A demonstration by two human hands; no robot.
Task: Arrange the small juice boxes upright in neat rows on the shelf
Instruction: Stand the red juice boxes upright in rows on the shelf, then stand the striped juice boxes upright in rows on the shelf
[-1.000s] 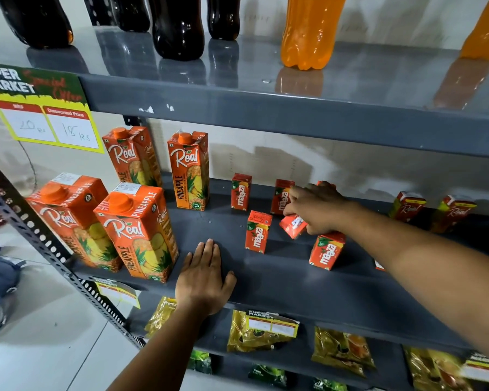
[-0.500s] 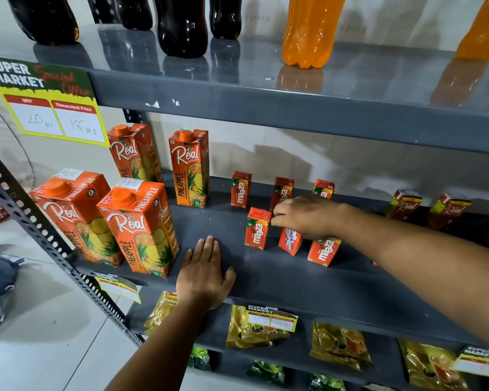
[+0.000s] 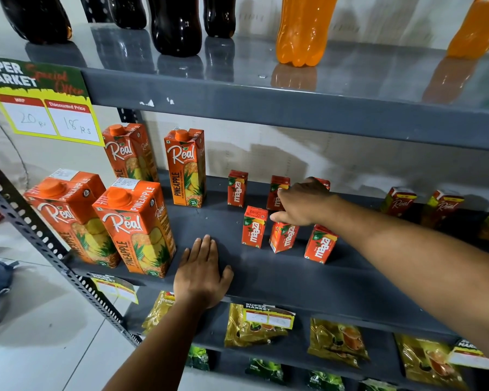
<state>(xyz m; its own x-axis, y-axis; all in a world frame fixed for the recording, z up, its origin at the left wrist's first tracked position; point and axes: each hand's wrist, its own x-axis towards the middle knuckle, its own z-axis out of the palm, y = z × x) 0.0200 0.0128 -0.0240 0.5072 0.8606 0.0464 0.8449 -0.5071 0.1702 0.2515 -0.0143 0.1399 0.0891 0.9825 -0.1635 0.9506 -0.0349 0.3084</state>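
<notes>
Your right hand (image 3: 302,203) has its fingertips (image 3: 277,217) curled down onto the top of the middle front box (image 3: 283,237). They rest on its top edge rather than close round it; whether the thumb pinches the far side you cannot tell, as the hand hides it. That box leans a little, with its base not square to the shelf edge.

Just to the left of those fingertips stands the left front box (image 3: 254,226), upright. To the right, under your wrist, is the right front box (image 3: 320,244), also tilted slightly. Behind your knuckles runs the back row: one box (image 3: 237,188) well clear to the left, a second (image 3: 277,190) partly covered by your fingers, and the corner of a third (image 3: 323,182) showing past the back of the hand.

Your left hand (image 3: 201,273) lies flat and spread on the shelf (image 3: 266,272), near the front lip, holding nothing.

You look to be in the step of setting the middle front box straight. The next move likely calls for a light twist and press to seat it flat, in line with its left neighbour, and the right front box would then want the same squaring. Further right, darker small cartons (image 3: 398,201) stand apart from the group.
</notes>
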